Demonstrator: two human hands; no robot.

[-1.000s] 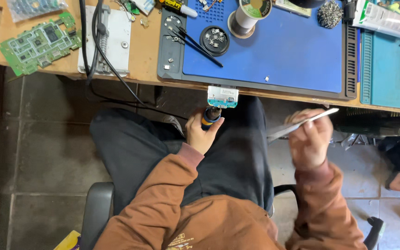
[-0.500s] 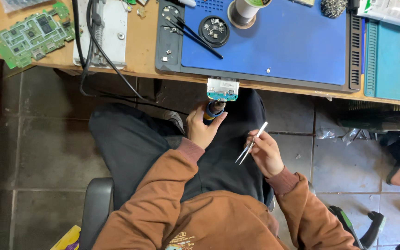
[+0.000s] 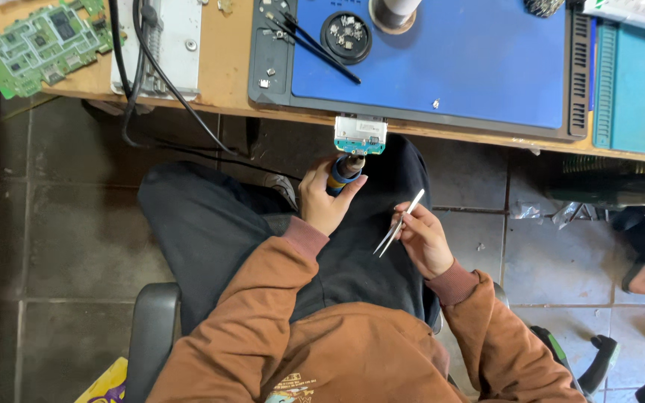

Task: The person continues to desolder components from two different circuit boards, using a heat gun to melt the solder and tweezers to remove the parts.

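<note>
Right hand point(image 3: 425, 240) has dropped from chest height to the lap, pinching slim silver metal tweezers point(image 3: 399, 224), left hand point(image 3: 326, 200) clenched on a blue-banded tool handle point(image 3: 344, 171) under a small circuit board point(image 3: 360, 135) at the wooden desk edge point(image 3: 218, 89).

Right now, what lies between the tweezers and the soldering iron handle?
Head view: only the dark trousers lie between the tweezers and the soldering iron handle.

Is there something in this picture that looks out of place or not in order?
Yes. The small circuit board hangs past the desk edge over the lap, with a tool in the left hand just under it. Loose screws lie scattered on the grey tray. The right hand holds tweezers.
</note>
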